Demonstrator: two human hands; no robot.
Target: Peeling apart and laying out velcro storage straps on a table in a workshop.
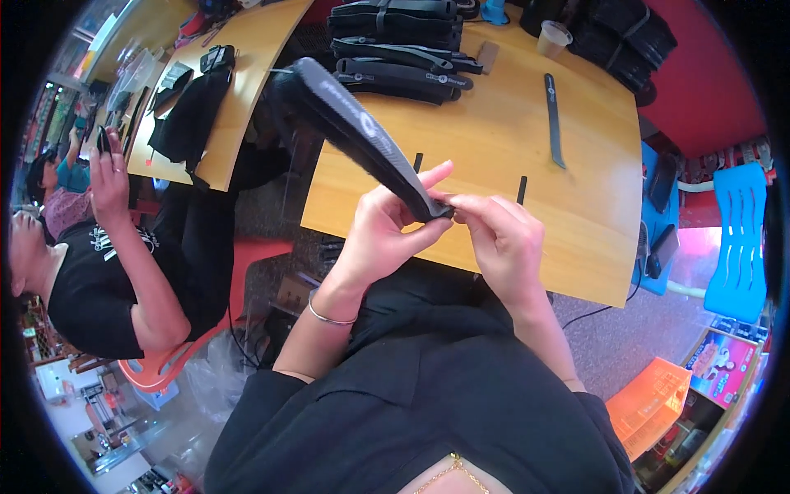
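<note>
A long bundle of black and grey straps (354, 123), with pale print along its top, slants up and to the left over the near part of the wooden table. My left hand (380, 230) is closed around its lower end, thumb beneath. At that same end, the fingertips of my right hand (506, 235) are pinched together against the strap tip; any small piece between them is hidden. Two short black strips lie on the table, one (418, 162) just beyond my left hand and the other (522, 190) just beyond my right. Farther off lies a single grey strap (553, 119).
Stacked strap bundles (395, 49) occupy the table's far side, with a cup (554, 38) and black bundles (621, 41) to their right. At left, a person in black (115, 272) sits by another table (263, 49). A blue chair (736, 239) and orange box (650, 403) stand at right.
</note>
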